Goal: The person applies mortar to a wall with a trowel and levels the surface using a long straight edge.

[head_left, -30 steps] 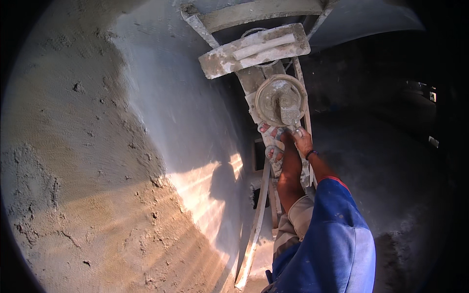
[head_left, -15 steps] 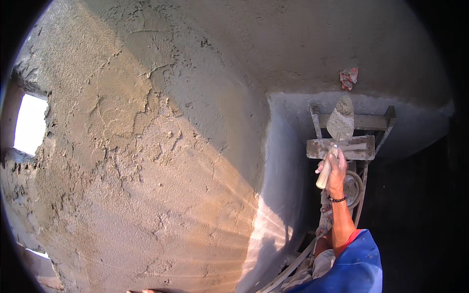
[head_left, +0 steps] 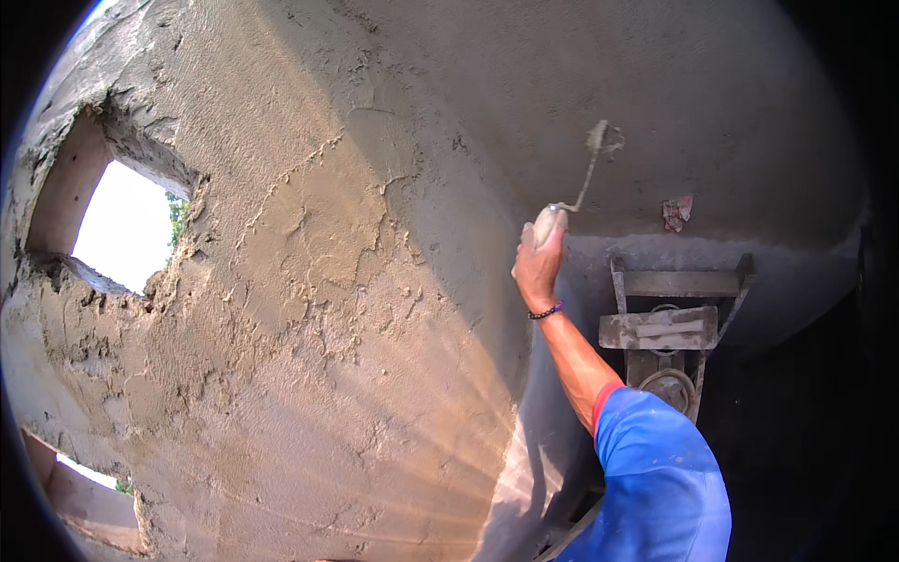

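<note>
My right hand point(head_left: 537, 269) is wrapped around the pale handle of a pointed trowel point(head_left: 588, 180), out in front of the plastered wall. The blade shows nearly edge-on, angled up and away. A lump of wet mortar point(head_left: 599, 137) sits near its tip; whether it touches the wall behind I cannot tell. To the left spreads the rough wet plaster point(head_left: 318, 225) of the side wall, part in sun and part in shade. My left hand is out of sight.
A ladder-like wooden frame point(head_left: 682, 283) stands at the right, with what looks like a float point(head_left: 618, 332) resting across it. Below is a round container point(head_left: 689, 393). A crumpled red-and-white scrap point(head_left: 676, 214) lies beyond the frame. Window openings point(head_left: 66, 201) break the left wall.
My right hand has lifted the trowel from above the float up and left toward the wall, turning the blade edge-on. The view has shifted, showing more of the window opening.
</note>
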### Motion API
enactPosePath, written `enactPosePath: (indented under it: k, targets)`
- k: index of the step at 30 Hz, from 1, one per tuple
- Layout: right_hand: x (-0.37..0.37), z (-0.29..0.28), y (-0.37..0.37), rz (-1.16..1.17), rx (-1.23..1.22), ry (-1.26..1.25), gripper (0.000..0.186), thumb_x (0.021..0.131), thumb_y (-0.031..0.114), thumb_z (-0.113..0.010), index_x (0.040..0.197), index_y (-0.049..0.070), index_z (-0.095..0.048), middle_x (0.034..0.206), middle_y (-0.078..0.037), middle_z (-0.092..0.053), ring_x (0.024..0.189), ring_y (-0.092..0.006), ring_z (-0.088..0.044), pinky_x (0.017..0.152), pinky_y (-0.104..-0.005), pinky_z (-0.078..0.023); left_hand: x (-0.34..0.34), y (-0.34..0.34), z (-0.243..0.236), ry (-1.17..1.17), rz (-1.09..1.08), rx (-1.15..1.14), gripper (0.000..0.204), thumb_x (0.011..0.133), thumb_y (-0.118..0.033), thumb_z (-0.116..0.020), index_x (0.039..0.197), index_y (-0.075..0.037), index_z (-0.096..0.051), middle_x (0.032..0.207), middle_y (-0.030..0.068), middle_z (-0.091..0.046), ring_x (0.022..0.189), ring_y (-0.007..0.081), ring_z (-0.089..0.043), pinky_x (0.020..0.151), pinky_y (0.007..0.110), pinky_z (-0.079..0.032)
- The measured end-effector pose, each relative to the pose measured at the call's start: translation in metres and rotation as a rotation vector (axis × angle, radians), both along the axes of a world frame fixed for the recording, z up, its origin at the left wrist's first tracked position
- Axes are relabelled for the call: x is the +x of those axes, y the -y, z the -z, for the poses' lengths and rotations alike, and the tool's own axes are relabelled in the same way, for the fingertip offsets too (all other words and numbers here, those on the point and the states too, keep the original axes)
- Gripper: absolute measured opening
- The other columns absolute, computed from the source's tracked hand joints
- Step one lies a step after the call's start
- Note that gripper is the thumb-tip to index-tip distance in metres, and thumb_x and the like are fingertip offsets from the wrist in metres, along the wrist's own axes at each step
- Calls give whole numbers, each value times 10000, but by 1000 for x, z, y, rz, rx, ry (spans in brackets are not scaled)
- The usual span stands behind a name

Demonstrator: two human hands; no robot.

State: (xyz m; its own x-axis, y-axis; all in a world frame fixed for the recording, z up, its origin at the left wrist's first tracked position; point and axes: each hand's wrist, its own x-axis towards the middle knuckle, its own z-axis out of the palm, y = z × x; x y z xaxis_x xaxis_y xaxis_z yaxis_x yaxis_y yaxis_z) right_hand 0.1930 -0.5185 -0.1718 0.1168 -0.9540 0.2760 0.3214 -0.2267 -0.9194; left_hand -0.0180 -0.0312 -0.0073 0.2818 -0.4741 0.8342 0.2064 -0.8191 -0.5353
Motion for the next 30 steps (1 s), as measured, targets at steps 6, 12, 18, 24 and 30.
enactPosePath:
  k: [6,12,18,24,30]
  targets:
    - [5,-47,-60,-379,-167,51,570,903,196,-623,1385,-22,-410,1049,-239,-649,964,-354,-664,858,-386,-514,-4,-16,5,-30,-55,-3,495,896,-339,-541,1340,-134,-464,1452,307,-352,1307,544,-345,1015,704,-320]
    - [8,85,41,-522,8,-36,388,964,293,-567,1224,8,-521,725,-46,-552,597,-101,-550,495,-266,-479,0,-4,2,-70,-110,-2,510,883,-336,-538,1345,-130,-470,1457,302,-341,1314,534,-339,1026,696,-319]
    - [30,2,81,-932,200,83,353,997,404,-447,982,63,-537,662,-27,-530,527,-96,-509,441,-281,-448,5,-11,10,-9,-36,19,515,879,-326,-537,1345,-114,-478,1457,295,-340,1326,525,-330,1036,698,-305]
    - [66,51,97,-1085,404,-202,440,1004,526,-401,957,111,-536,624,-16,-516,473,-103,-492,409,-264,-438,5,-5,9,-29,-38,16,532,900,-345,-492,1360,-80,-454,1477,296,-304,1349,531,-282,1056,699,-272]
    - [41,132,62,-1075,795,-199,440,1002,507,-379,967,92,-525,648,-45,-499,489,-152,-482,419,-313,-437,-1,-19,13,-73,-114,-3,566,912,-371,-471,1387,-72,-402,1499,305,-251,1350,545,-258,1038,716,-264]
